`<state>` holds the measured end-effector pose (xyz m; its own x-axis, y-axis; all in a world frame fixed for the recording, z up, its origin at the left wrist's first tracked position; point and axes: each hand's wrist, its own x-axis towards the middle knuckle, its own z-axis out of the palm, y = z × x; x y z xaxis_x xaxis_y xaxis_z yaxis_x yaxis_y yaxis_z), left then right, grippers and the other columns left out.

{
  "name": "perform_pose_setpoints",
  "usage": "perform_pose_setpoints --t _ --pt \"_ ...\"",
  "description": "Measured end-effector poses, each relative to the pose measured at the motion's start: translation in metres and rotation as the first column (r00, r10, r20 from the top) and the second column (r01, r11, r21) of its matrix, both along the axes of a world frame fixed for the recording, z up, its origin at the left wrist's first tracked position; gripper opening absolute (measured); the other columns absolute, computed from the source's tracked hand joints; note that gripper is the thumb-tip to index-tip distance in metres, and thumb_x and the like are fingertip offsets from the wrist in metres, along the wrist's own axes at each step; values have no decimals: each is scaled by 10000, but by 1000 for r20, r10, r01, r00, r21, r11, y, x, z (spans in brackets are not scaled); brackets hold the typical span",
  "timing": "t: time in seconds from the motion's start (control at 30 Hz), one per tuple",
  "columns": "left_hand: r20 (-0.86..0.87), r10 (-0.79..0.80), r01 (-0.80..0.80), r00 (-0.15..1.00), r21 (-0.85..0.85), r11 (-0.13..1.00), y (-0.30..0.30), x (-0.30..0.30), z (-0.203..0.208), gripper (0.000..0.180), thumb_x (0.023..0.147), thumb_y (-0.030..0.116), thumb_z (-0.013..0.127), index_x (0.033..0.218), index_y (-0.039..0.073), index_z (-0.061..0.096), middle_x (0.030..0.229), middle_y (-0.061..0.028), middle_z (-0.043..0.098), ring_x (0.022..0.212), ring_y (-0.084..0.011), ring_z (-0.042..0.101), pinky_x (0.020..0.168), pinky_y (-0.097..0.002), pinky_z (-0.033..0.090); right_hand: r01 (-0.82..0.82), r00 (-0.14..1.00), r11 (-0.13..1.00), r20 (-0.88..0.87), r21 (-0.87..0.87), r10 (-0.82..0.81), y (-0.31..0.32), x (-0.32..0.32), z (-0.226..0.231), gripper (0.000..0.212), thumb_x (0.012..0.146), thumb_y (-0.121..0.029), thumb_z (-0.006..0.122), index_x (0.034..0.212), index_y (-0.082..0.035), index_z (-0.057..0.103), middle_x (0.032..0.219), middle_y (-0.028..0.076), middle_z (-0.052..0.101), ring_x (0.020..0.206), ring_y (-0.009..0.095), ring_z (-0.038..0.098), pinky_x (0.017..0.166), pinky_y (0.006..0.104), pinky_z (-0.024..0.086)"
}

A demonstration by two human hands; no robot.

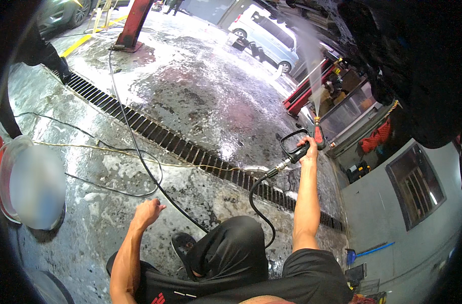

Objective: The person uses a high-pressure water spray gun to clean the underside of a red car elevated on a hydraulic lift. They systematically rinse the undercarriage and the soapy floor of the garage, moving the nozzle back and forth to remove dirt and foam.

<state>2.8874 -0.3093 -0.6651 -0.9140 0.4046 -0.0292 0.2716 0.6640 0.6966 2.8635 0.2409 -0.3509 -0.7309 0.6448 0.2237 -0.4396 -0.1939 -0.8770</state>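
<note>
While the pressure-washer gun (303, 147) is gripped in the closed right hand (309, 150) and raised toward the dark car underside (408, 61), a fan of water (312, 71) is thrown upward from its red nozzle. The left hand (148, 212) is held loosely open, empty, above the wet, foamy concrete floor (190, 91). A black hose (139, 152) is trailed across the drain grate (190, 149). A clear bucket (8, 177) is seen at far left; its contents cannot be told.

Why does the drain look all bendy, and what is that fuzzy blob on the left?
In the head view, the fisheye lens curves the straight floor drain and darkens the corners. The pale blob is blurred past telling. Glare shines off the wet soapy floor. The right hand on the spray gun is sharp; its spray looks misty.
</note>
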Motion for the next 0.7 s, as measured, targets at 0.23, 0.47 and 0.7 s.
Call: perform_pose_setpoints --t 0.23,0.47,0.7 --pt "-27 5 -4 1000 17 1000 -6 0 -6 401 909 411 647 927 12 690 841 -236 694 831 -430 671 725 -512 523 266 958 964 -121 17 -262 -41 41 0 130 861 -126 643 790 -76 545 703 22 518 608 154 533 564 337 500" --pt "1 1 -1 1000 -5 1000 -7 1 -3 380 916 409 645 952 35 704 883 -212 706 868 -416 669 746 -500 518 314 942 946 -155 81 -299 -80 100 14 120 848 -88 652 802 -56 545 717 18 519 587 139 526 544 319 483" --pt "-24 -10 11 1000 20 1000 -2 2 -2 414 918 427 632 928 16 678 846 -241 691 857 -433 667 732 -519 518 326 943 904 -165 277 -289 -155 141 29 114 890 -24 636 835 -38 538 713 24 522 572 123 508 515 293 454"
